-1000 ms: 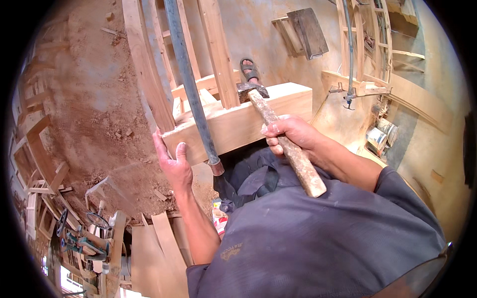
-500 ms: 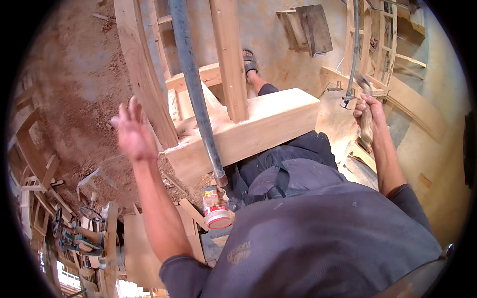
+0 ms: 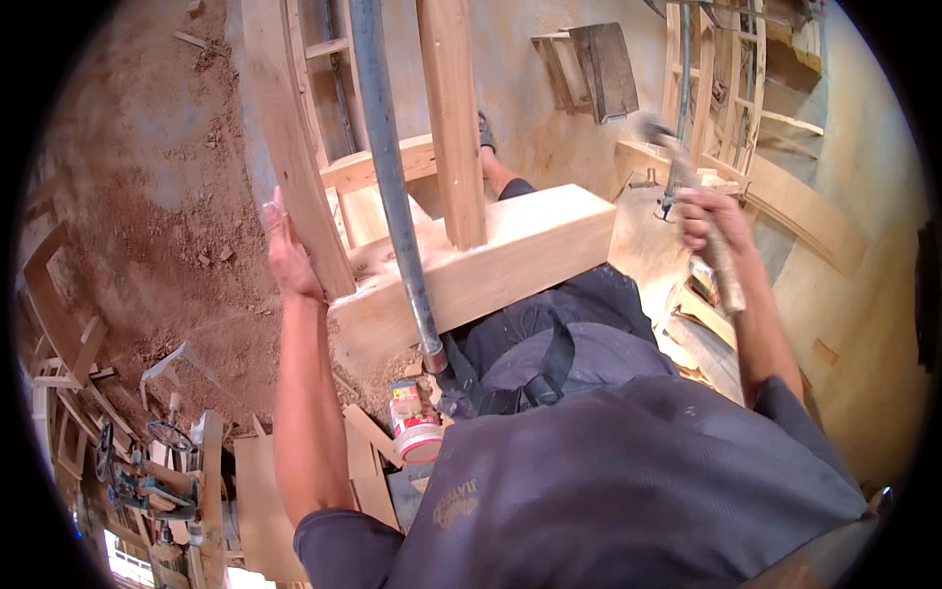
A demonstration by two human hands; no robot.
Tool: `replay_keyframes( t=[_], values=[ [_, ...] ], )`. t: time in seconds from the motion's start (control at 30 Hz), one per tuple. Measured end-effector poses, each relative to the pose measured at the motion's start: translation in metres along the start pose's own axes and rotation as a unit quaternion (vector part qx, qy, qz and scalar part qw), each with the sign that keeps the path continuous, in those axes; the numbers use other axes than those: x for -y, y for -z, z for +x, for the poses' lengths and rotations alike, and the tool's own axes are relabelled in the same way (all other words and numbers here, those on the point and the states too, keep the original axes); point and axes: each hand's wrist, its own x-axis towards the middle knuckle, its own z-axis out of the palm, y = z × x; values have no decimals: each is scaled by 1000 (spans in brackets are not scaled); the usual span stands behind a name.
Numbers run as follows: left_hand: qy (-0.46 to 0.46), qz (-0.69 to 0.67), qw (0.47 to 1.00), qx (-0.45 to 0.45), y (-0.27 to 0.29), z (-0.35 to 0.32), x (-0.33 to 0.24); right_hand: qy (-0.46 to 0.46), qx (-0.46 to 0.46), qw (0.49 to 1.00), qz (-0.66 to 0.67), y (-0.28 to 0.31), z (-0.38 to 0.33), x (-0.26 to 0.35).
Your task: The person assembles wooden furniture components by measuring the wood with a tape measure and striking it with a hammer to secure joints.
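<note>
My left hand [image 3: 291, 257] rests flat against the outer side of the left wooden post [image 3: 285, 128], near its lower end, fingers stretched out. In my right hand [image 3: 714, 221] is a hammer [image 3: 726, 280], gripped by its wooden handle and raised at the right; its head is blurred. A thick pale beam [image 3: 491, 270] lies across in front of my lap. The left post meets its left end, and a second upright post [image 3: 453, 137] stands in its middle. Between the two posts a grey metal pipe [image 3: 388, 147] slants down past the beam's near side.
A red and white tub [image 3: 418, 442] stands below the beam's left part. Power tools [image 3: 162, 491] and wood pieces crowd the lower left. A dark board [image 3: 603, 74] sits on the floor ahead. Wooden frames [image 3: 731, 98] with a metal clamp rod stand at the far right.
My left hand has come from open air onto the left post. My right hand has shifted slightly left, and the hammer's head has swung further out to the left.
</note>
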Motion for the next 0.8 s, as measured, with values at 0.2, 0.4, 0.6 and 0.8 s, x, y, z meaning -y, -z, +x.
replay_keyframes(
  t=[0.2,0.4,0.6,0.8],
  values=[
    [5,-28,1000,-11,-1,4,-4,136,-345,925,85,84,17,-21],
    [-19,-28,998,57,8,7,-7,-302,182,935,39,-147,-4,-93],
    [23,-12,989,148,5,-5,1,-65,-16,998,7,2,-14,-36],
    [86,22,993,81,-14,-27,-32,223,-342,909,84,166,-58,14]
  ],
)
